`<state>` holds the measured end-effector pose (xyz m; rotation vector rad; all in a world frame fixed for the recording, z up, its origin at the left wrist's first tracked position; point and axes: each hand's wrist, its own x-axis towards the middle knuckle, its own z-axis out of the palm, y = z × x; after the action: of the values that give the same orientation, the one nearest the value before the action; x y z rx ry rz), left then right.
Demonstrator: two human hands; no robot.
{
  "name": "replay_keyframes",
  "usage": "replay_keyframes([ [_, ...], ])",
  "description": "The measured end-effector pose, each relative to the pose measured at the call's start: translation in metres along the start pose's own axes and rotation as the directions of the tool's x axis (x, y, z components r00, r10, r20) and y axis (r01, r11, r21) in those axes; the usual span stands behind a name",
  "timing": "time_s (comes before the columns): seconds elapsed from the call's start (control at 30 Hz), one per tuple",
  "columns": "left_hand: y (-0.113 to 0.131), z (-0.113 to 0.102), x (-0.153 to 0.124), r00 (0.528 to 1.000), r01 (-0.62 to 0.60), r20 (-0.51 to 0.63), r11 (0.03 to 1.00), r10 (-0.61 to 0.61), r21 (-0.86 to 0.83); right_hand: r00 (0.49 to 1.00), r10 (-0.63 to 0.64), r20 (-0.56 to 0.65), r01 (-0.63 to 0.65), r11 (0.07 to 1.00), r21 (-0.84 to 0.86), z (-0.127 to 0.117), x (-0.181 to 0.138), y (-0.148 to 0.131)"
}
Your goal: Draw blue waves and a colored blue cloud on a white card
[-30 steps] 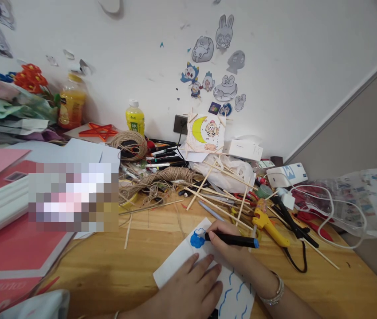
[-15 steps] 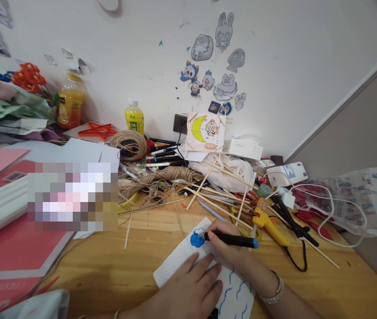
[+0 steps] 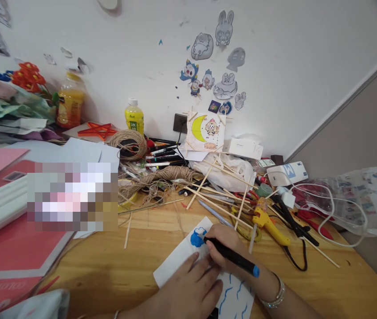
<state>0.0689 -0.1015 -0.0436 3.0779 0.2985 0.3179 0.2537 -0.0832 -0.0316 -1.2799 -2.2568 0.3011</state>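
Cluttered wooden desk (image 3: 115, 261) — my left hand (image 3: 188, 290) lies flat, fingers spread, on the paper (image 3: 178, 261); my right hand (image 3: 223, 248) pinches the marker (image 3: 233, 258), tip up-left on the blue blob (image 3: 198, 238)

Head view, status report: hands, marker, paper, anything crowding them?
Right hand gripping black marker, tip at blue blob. Left hand flat on white paper. Sticks and yellow glue gun close beyond.
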Motion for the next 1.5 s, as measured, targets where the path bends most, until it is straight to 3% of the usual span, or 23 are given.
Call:
replay_keyframes([
  [0.17, 0.001, -0.003, 0.001, 1.0, 0.003, -0.005, 1.0, -0.003, -0.016, 0.991, -0.129, -0.028, 0.129, 0.991, -0.022, 0.001, 0.0, 0.002],
  [0.33, 0.001, -0.003, 0.003, 0.999, 0.007, 0.038, 0.999, -0.005, -0.048, 0.954, -0.296, -0.056, 0.285, 0.947, -0.15, 0.005, -0.002, 0.003],
  [0.53, 0.001, -0.006, 0.003, 1.0, 0.001, 0.011, 0.999, 0.0, -0.05, 0.924, -0.337, -0.178, 0.319, 0.94, -0.121, 0.005, 0.001, 0.003],
  [0.8, 0.002, -0.008, 0.002, 0.998, 0.011, 0.058, 0.998, -0.007, -0.063, 0.896, -0.411, -0.169, 0.387, 0.908, -0.158, 0.005, 0.001, 0.003],
  [0.97, 0.002, -0.006, 0.002, 1.0, 0.01, 0.008, 0.999, -0.01, -0.034, 0.906, -0.364, -0.217, 0.349, 0.931, -0.105, 0.005, -0.001, 0.005],
  [1.3, 0.001, 0.003, 0.0, 0.999, 0.02, -0.043, 1.0, -0.021, -0.021, 0.96, -0.257, -0.106, 0.247, 0.963, -0.105, 0.004, -0.002, 0.004],
  [1.5, 0.001, -0.002, 0.0, 0.998, 0.016, -0.054, 1.0, -0.015, 0.008, 0.975, -0.201, -0.097, 0.19, 0.975, -0.116, 0.0, -0.003, -0.002],
])
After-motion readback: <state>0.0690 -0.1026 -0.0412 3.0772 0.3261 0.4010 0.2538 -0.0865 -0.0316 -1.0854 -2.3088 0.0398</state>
